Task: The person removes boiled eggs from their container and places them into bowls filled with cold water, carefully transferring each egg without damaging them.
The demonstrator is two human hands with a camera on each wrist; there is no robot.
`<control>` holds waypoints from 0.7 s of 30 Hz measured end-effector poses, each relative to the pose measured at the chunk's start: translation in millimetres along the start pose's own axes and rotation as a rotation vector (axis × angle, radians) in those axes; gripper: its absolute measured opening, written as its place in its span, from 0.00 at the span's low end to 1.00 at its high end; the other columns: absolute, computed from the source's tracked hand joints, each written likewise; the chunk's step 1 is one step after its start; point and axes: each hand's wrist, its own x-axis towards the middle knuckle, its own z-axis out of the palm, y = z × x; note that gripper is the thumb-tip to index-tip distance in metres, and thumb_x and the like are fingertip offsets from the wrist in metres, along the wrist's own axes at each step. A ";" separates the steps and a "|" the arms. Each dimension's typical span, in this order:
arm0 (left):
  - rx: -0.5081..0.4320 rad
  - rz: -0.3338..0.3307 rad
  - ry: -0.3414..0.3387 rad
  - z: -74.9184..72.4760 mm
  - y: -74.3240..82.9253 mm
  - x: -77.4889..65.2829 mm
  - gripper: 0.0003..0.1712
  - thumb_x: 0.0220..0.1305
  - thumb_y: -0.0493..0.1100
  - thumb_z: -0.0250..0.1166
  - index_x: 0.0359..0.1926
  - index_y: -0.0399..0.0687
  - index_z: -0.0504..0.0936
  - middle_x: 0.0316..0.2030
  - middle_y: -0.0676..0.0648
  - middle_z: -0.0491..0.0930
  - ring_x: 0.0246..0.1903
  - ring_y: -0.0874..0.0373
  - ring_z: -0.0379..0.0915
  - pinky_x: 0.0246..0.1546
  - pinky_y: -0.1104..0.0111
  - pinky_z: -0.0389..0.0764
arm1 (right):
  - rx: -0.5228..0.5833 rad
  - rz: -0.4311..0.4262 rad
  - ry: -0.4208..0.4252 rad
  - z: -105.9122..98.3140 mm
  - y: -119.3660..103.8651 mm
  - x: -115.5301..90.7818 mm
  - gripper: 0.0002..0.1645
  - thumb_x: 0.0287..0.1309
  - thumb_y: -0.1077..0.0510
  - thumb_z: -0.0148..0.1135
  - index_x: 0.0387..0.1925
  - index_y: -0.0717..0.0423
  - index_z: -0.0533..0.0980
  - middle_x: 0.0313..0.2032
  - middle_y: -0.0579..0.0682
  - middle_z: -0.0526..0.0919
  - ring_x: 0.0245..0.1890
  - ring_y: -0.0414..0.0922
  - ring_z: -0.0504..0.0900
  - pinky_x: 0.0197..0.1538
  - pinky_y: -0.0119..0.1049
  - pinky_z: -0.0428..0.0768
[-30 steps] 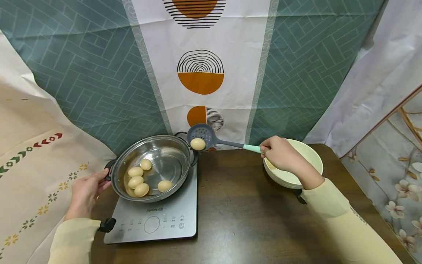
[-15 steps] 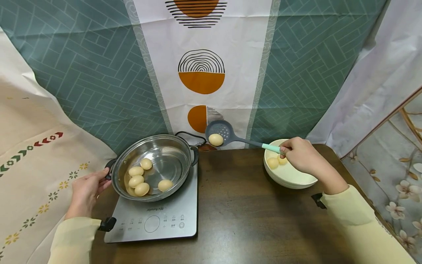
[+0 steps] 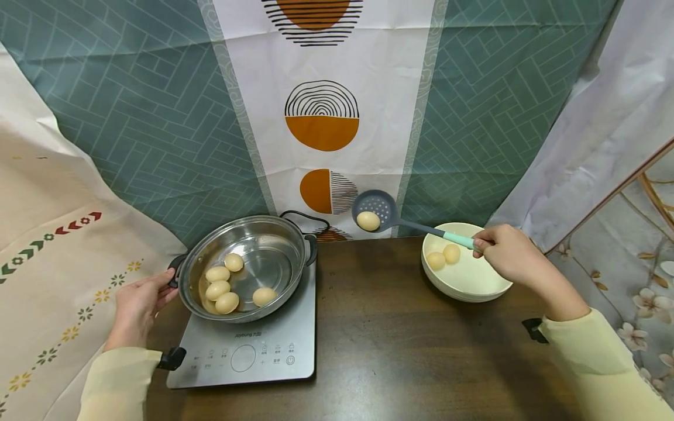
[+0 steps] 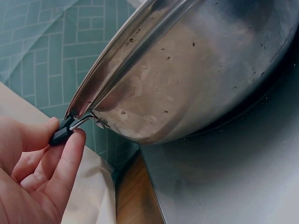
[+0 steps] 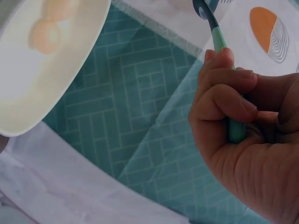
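Note:
My left hand (image 3: 139, 304) pinches the black side handle (image 4: 61, 132) of a steel pot (image 3: 284, 286) between thumb and fingers. Several pale eggs (image 3: 217, 289) lie in the pot, most of them grouped at its left side. With curled fingers my right hand (image 3: 508, 251) grips the mint-green handle (image 5: 218, 39) of a grey skimmer (image 3: 387, 202). One egg (image 3: 368, 221) rides in the skimmer's perforated head, which is up above the table between pot and bowl. Below the skimmer handle, a cream bowl (image 3: 468, 286) holds two eggs (image 3: 443, 257).
The pot sits on a silver induction cooker (image 3: 279, 374) at the left of the brown wooden table (image 3: 389, 351). A black cord (image 3: 310, 215) runs behind the pot. Patterned cloth (image 3: 337, 58) hangs along the back and sides, close behind the skimmer.
My right hand has moved right, carrying the skimmer and its egg away from the pot toward the bowl. The eggs in the bowl have come into full view. My left hand stays on the pot handle.

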 end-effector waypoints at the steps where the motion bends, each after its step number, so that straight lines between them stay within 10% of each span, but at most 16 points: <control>1: 0.000 0.001 -0.001 0.2 0.2 -0.3 0.02 0.50 0.43 0.73 0.26 0.52 0.87 0.21 0.53 0.84 0.23 0.59 0.83 0.29 0.69 0.86 | 0.001 0.007 -0.002 -0.7 3.2 -1.3 0.17 0.68 0.57 0.44 0.36 0.60 0.79 0.27 0.51 0.77 0.18 0.42 0.65 0.19 0.32 0.66; 21: 0.018 -0.015 0.008 0.3 1.2 -0.1 0.03 0.51 0.44 0.72 0.25 0.53 0.86 0.22 0.53 0.84 0.23 0.59 0.83 0.31 0.69 0.86 | -0.065 0.085 0.080 -11.8 70.5 -32.4 0.19 0.69 0.52 0.45 0.33 0.57 0.80 0.24 0.46 0.78 0.21 0.40 0.66 0.21 0.29 0.62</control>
